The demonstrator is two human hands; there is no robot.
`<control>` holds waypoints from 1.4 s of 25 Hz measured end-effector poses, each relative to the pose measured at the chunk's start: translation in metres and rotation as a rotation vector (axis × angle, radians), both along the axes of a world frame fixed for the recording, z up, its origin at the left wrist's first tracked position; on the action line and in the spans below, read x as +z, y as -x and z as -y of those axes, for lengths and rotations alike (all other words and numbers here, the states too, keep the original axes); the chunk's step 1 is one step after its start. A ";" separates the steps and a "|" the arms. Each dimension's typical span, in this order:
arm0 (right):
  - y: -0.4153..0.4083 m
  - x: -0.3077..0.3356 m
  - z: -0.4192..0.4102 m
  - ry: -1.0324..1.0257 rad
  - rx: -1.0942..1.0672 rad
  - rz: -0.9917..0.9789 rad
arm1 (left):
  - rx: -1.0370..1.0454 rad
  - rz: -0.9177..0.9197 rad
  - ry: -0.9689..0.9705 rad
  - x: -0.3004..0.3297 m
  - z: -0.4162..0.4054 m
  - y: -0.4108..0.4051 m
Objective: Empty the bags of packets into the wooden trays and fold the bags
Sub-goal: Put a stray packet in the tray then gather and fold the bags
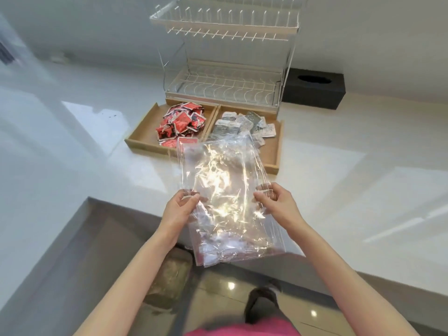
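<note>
The packets (180,123) are already tipped into the wooden trays (143,132). A clear bag (223,180) is pinched by the fingers of the left hand (180,207) and right hand (276,200), not yet folded.

Left hand (180,204) and right hand (274,198) pinching clear bags (225,190), red packets (181,123) and grey packets (242,124) in wooden trays (143,129)

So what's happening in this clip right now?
A person holds clear plastic bags up over the counter edge, the left hand and the right hand each pinching a side. The bags look empty. Behind them, the left wooden tray holds red packets and the right wooden tray holds silver-grey packets. Folding has not visibly begun.
</note>
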State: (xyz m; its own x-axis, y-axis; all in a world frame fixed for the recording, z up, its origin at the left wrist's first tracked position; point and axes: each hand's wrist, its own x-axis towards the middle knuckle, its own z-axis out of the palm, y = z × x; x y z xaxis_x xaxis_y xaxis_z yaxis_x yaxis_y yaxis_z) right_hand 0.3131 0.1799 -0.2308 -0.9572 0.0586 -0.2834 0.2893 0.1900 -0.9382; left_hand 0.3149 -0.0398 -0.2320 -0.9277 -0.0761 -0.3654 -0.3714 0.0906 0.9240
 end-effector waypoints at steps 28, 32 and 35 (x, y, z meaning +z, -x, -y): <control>-0.109 -0.057 0.184 -0.331 0.419 0.195 | 0.280 0.310 0.115 -0.079 0.169 -0.171; -0.111 -0.084 0.196 -0.316 0.460 0.250 | 0.316 0.341 0.142 -0.102 0.176 -0.177; -0.106 -0.116 0.204 -0.349 0.482 0.293 | 0.332 0.401 0.133 -0.126 0.182 -0.178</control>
